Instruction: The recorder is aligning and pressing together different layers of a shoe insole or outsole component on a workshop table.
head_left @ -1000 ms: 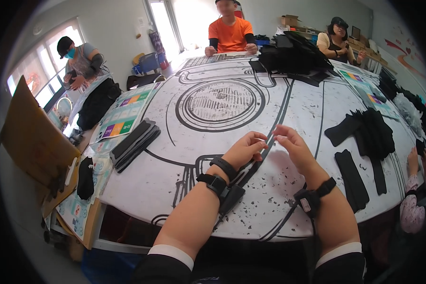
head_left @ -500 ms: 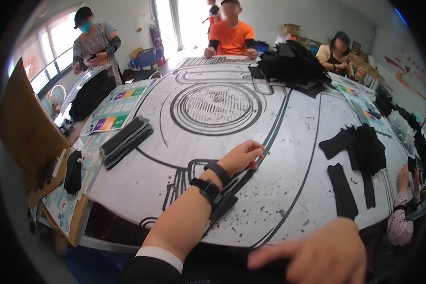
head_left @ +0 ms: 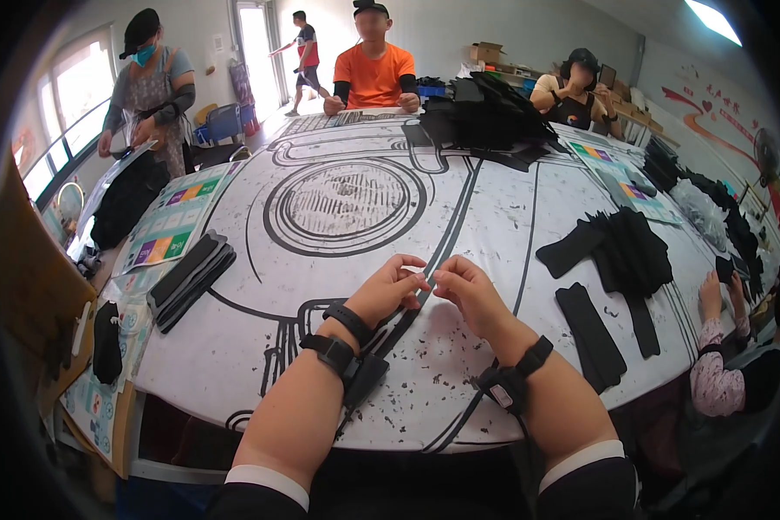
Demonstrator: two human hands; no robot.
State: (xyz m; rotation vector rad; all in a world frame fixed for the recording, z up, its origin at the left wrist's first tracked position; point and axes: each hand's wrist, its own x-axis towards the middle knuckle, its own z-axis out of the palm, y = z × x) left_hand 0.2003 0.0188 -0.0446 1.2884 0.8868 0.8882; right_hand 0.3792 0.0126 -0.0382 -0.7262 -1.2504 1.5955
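Note:
Over the middle of the white table (head_left: 273, 394), my left hand (head_left: 388, 290) and my right hand (head_left: 477, 299) meet almost fingertip to fingertip. Thumb and fingers of each are curled into a pinch. Whatever they hold, if anything, is too small to make out. Both wrists carry black straps with small dark devices. To the right lie a loose pile of black socks (head_left: 630, 260) and a single flat black sock (head_left: 590, 336). A neat stack of black and grey socks (head_left: 192, 282) rests to the left.
A large heap of black socks (head_left: 485, 121) covers the far side of the table. Printed sheets (head_left: 169, 230) lie along the left edge, and a clear plastic bag (head_left: 702, 205) at the right. Several people stand or sit around the table; a co-worker's hands (head_left: 724, 299) work at the right edge.
My right hand has risen from the lower edge to meet my left hand, its pointing finger now curled in. The view has shifted. The person in the doorway now shows fully, walking.

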